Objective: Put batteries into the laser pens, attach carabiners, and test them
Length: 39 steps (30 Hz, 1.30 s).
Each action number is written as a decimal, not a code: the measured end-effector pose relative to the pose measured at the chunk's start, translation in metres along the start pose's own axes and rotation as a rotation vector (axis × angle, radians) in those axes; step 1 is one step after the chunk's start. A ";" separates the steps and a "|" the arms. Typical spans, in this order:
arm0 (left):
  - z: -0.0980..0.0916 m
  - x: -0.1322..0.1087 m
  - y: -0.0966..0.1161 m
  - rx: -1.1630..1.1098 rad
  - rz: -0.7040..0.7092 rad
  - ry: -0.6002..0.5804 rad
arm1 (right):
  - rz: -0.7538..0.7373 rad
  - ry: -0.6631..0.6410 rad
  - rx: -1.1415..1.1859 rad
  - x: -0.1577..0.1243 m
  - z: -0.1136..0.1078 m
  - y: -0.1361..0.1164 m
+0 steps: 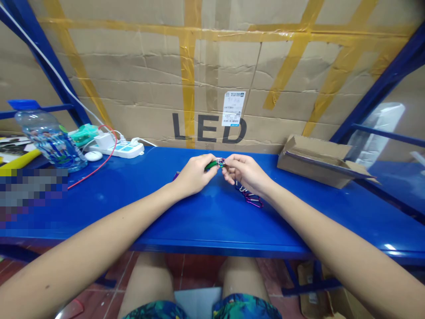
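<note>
Head view: both hands (196,175) (247,172) pinch small colored metallic pieces (212,165) before cardboard (142,93) printed "LED".

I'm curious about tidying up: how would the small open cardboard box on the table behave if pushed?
The cardboard box would probably slide rather than roll, given its flat sides. Its thin material suggests it's light, and the open flaps may bend.

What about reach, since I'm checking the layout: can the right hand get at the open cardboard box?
Probably yes: nothing visible blocks the blue tabletop between the right hand and the box to its right, though that hand is busy with small pieces.
</note>
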State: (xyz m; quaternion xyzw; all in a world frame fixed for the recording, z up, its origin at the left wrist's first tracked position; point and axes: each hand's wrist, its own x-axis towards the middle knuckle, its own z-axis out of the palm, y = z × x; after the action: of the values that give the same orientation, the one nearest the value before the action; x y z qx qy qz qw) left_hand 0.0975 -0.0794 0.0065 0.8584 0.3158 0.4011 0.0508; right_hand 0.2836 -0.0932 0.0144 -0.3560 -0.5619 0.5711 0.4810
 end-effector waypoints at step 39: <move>-0.014 0.004 -0.014 -0.012 -0.212 -0.008 | -0.324 0.160 -0.826 0.002 -0.036 -0.008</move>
State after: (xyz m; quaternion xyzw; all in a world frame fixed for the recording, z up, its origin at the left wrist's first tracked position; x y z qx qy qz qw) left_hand 0.0821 -0.0681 0.0132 0.8215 0.4021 0.3919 0.0993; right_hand 0.3183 -0.0813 0.0179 -0.4684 -0.7524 0.1869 0.4237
